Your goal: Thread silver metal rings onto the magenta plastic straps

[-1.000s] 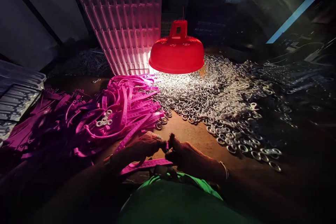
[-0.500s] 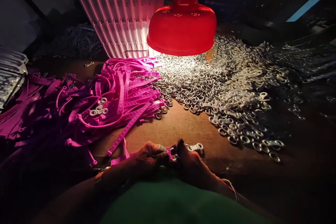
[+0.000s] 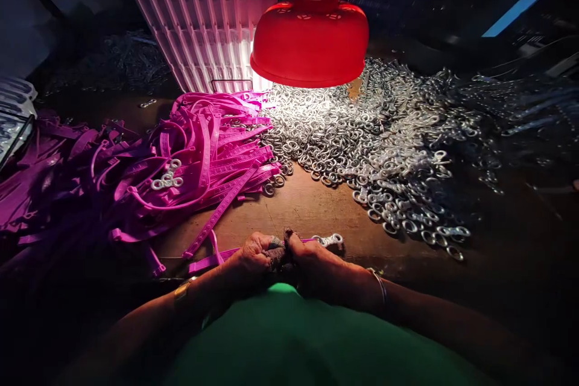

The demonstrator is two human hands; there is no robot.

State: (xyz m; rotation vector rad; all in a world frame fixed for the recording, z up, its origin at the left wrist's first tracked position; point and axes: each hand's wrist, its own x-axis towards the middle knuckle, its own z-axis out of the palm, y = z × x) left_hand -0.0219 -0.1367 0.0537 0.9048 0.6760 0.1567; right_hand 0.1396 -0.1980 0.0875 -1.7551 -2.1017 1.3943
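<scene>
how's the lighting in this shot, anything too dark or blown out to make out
Head view: the red lamp lights only the middle; the metal rings just under it glare white, the pink straps read clearly, the left hand and right hand sit in dim light, and the edges fall to near black with wide-angle bending.
</scene>
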